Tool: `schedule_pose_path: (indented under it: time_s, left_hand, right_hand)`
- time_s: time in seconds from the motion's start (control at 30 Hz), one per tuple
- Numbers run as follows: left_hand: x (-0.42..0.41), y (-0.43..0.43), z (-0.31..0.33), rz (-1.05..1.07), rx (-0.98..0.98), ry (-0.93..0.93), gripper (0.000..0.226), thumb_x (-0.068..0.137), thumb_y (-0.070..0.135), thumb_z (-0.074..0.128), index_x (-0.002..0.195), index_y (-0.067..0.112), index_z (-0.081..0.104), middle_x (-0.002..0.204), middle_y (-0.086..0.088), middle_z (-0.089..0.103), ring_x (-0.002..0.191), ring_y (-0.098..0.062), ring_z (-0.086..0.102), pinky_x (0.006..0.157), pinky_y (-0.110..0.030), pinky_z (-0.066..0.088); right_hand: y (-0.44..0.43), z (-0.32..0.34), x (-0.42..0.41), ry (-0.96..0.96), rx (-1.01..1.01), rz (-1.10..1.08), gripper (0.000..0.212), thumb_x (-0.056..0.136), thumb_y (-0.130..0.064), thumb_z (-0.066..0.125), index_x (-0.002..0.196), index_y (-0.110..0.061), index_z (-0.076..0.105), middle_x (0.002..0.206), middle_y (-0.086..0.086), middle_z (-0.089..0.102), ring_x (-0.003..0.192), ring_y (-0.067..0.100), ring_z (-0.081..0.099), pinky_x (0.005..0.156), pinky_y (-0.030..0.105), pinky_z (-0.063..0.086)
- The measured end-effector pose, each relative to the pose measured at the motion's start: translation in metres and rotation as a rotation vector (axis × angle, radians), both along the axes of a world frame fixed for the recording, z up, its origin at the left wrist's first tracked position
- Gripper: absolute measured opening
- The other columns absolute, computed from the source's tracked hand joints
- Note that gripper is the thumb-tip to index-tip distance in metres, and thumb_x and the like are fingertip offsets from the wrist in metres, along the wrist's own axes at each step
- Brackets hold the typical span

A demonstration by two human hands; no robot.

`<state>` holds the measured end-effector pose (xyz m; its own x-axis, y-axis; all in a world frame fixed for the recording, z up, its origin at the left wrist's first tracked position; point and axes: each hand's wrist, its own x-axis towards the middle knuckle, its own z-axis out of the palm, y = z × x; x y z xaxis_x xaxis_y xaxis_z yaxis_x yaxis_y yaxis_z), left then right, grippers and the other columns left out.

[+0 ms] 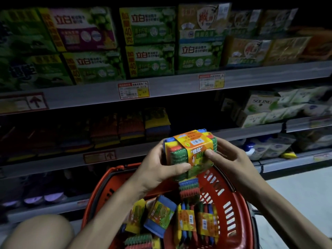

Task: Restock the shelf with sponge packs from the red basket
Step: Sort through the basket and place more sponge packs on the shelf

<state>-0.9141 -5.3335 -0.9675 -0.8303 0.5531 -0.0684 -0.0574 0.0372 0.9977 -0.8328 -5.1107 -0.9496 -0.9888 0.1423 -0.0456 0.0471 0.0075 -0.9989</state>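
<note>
One sponge pack [177, 154], multicoloured layers, orange label [194, 141]

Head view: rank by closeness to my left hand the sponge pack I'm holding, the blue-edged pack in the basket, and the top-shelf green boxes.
1. Held sponge pack, gripped by left hand.
2. Blue-edged pack, below, in red basket.
3. Green boxes, top shelf.
</note>
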Motion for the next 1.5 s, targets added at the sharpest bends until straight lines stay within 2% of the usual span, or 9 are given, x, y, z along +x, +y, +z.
schedule_pose_path:
  time_s: [0.17, 0.33, 0.47, 0.53, 0.7, 0.9, 1.17, 1.33, 1.5]
  left_hand:
    - [0.012, 0.012, -0.007, 0.081, 0.059, -0.164, 0.065, 0.067, 0.015, 0.092, 0.124, 0.012, 0.062, 0.112, -0.004, 0.079, 0.104, -0.021, 0.075, 0.079, -0.028, 0.06]
    - [0.015, 0.02, -0.015, 0.17, 0.094, -0.25, 0.063, 0.065, 0.021, 0.091, 0.121, 0.008, 0.067, 0.112, -0.01, 0.078, 0.105, -0.029, 0.075, 0.096, -0.047, 0.058]
    - [0.012, 0.026, -0.016, 0.203, 0.17, -0.355, 0.062, 0.071, 0.023, 0.089, 0.126, 0.01, 0.065, 0.114, -0.012, 0.077, 0.106, -0.032, 0.074, 0.097, -0.046, 0.056]
    - [0.008, 0.027, -0.011, 0.228, 0.191, -0.426, 0.061, 0.07, 0.03, 0.085, 0.126, 0.013, 0.068, 0.113, -0.013, 0.078, 0.104, -0.031, 0.075, 0.091, -0.041, 0.059]
    - [-0.013, 0.019, -0.002, 0.226, 0.205, -0.526, 0.023, 0.074, 0.037, 0.077, 0.087, 0.02, 0.085, 0.102, -0.013, 0.079, 0.088, -0.027, 0.073, 0.087, -0.04, 0.055]
    - [-0.025, 0.025, -0.006, 0.323, 0.128, -0.448, 0.076, 0.061, 0.047, 0.09, 0.123, 0.008, 0.068, 0.116, -0.018, 0.075, 0.11, -0.037, 0.071, 0.097, -0.057, 0.056]
    - [-0.008, 0.037, -0.018, 0.283, 0.222, -0.437, 0.062, 0.069, 0.032, 0.086, 0.127, 0.024, 0.063, 0.114, -0.01, 0.077, 0.103, -0.029, 0.075, 0.084, -0.045, 0.06]
    - [-0.008, 0.035, -0.021, 0.293, 0.067, -0.277, 0.055, 0.068, 0.054, 0.079, 0.113, 0.023, 0.071, 0.116, -0.007, 0.075, 0.111, -0.025, 0.07, 0.097, -0.048, 0.055]
    - [-0.007, 0.041, -0.022, 0.327, 0.062, -0.242, 0.029, 0.086, 0.022, 0.081, 0.113, 0.017, 0.072, 0.108, -0.01, 0.078, 0.099, -0.024, 0.076, 0.086, -0.038, 0.06]
  right_hand:
    - [0.001, -0.001, -0.003, -0.038, -0.036, -0.015, 0.04, 0.087, -0.031, 0.069, 0.127, -0.027, 0.07, 0.115, 0.005, 0.078, 0.103, 0.028, 0.076, 0.085, 0.042, 0.061]
    - [-0.004, -0.005, -0.004, -0.06, -0.045, -0.032, 0.036, 0.089, -0.032, 0.066, 0.125, -0.027, 0.07, 0.109, 0.006, 0.079, 0.093, 0.028, 0.078, 0.074, 0.033, 0.064]
    - [-0.003, -0.009, -0.008, -0.111, -0.036, -0.063, 0.037, 0.092, -0.042, 0.066, 0.125, -0.026, 0.071, 0.109, 0.007, 0.079, 0.093, 0.03, 0.078, 0.086, 0.046, 0.061]
    - [-0.003, -0.009, -0.01, -0.162, -0.05, -0.031, 0.037, 0.098, -0.048, 0.061, 0.126, -0.026, 0.07, 0.111, 0.006, 0.078, 0.099, 0.027, 0.076, 0.091, 0.043, 0.058]
    - [0.005, -0.006, -0.014, -0.215, -0.126, 0.039, 0.044, 0.096, -0.024, 0.065, 0.136, -0.04, 0.059, 0.095, 0.017, 0.073, 0.086, 0.035, 0.065, 0.08, 0.04, 0.056]
    - [0.006, -0.004, -0.012, -0.215, -0.018, -0.003, 0.036, 0.089, -0.035, 0.07, 0.124, -0.025, 0.069, 0.114, 0.014, 0.076, 0.096, 0.033, 0.077, 0.082, 0.04, 0.063]
    - [-0.003, -0.009, -0.015, -0.271, -0.086, -0.088, 0.098, 0.053, -0.033, 0.091, 0.137, -0.039, 0.042, 0.115, 0.016, 0.072, 0.092, 0.035, 0.077, 0.091, 0.056, 0.059]
    - [0.005, -0.008, -0.028, -0.167, -0.371, -0.304, 0.075, 0.066, -0.016, 0.085, 0.132, -0.015, 0.05, 0.116, 0.02, 0.073, 0.097, 0.031, 0.077, 0.083, 0.044, 0.064]
    - [0.005, -0.021, -0.038, -0.135, -0.255, -0.349, 0.067, 0.073, -0.037, 0.09, 0.124, -0.005, 0.06, 0.117, 0.017, 0.074, 0.101, 0.031, 0.076, 0.096, 0.054, 0.058]
